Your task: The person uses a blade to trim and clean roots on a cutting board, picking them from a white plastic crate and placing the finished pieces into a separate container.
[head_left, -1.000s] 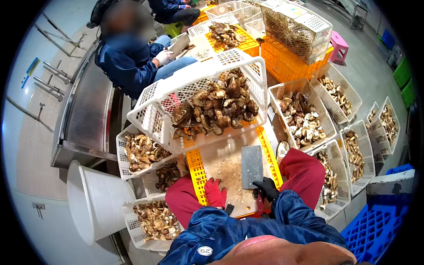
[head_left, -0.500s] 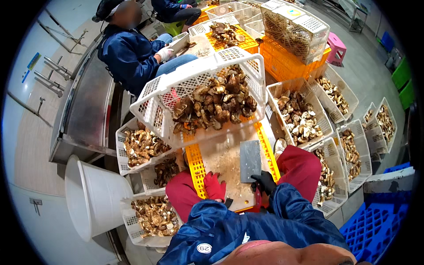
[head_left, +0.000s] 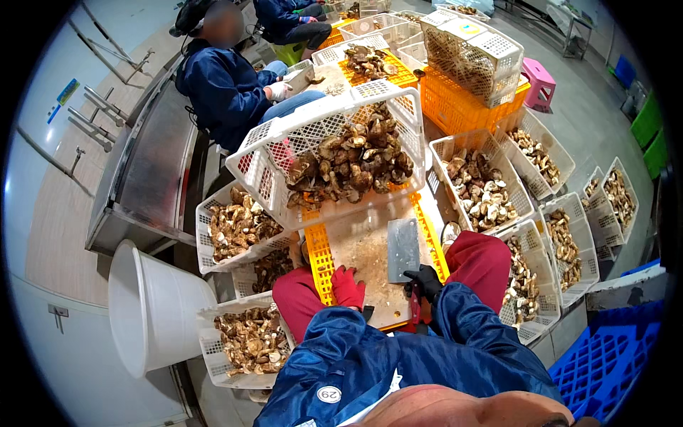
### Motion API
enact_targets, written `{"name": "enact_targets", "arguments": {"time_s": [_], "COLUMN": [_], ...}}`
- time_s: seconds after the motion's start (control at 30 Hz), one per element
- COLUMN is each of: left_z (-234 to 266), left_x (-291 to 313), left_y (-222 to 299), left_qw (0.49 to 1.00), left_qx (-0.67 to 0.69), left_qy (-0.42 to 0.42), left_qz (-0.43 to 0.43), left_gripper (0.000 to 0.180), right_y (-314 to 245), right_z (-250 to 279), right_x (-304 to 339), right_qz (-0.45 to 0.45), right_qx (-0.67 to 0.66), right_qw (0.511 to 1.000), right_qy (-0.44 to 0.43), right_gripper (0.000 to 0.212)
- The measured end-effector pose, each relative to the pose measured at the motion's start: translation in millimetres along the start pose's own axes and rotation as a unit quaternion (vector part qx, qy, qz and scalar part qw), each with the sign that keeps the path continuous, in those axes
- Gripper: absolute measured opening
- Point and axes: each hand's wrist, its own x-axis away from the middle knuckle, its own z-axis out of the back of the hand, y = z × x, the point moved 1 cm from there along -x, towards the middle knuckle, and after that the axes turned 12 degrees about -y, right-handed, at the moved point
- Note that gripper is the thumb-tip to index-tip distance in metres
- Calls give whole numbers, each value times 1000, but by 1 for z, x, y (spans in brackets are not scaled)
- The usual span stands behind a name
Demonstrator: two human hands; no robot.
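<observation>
My left hand (head_left: 348,285), in a red glove, rests on the near edge of a pale cutting board (head_left: 363,257) that lies on a yellow crate (head_left: 319,256) across my lap. My right hand (head_left: 425,279), in a black glove, grips the red handle of a broad steel cleaver (head_left: 403,248) whose blade lies flat on the board. Just beyond the board a white crate (head_left: 334,153) is tipped toward me, full of brown mushrooms (head_left: 352,164).
White crates of sorted mushrooms surround me: left (head_left: 235,228), lower left (head_left: 245,341), right (head_left: 480,185) and far right (head_left: 565,245). A white bucket (head_left: 153,306) stands at left. Another person in blue (head_left: 228,85) sits beyond. Orange crates (head_left: 462,103), blue pallet (head_left: 605,356).
The view has shifted slightly; my hands and the cleaver stay on the board, the right hand closing nearer the cleaver handle. The tipped crate remains in place.
</observation>
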Motion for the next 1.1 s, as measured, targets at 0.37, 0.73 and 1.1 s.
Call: {"name": "enact_targets", "arguments": {"time_s": [0.37, 0.73, 1.1], "left_z": [-1, -3, 1], "left_x": [0, 5, 3], "left_y": [1, -5, -4], "left_qw": [999, 1000, 999], "left_qx": [5, -12, -10], "left_qy": [-28, -12, -21], "left_qz": [26, -13, -24], "left_gripper": [47, 49, 49], "right_y": [-1, -5, -10], "right_z": [3, -1, -3], "right_x": [0, 4, 6], "right_qz": [10, 15, -37], "right_qx": [46, 12, -25], "right_qw": [999, 999, 999], "right_qy": [-4, -38, -21], "right_gripper": [24, 21, 20]}}
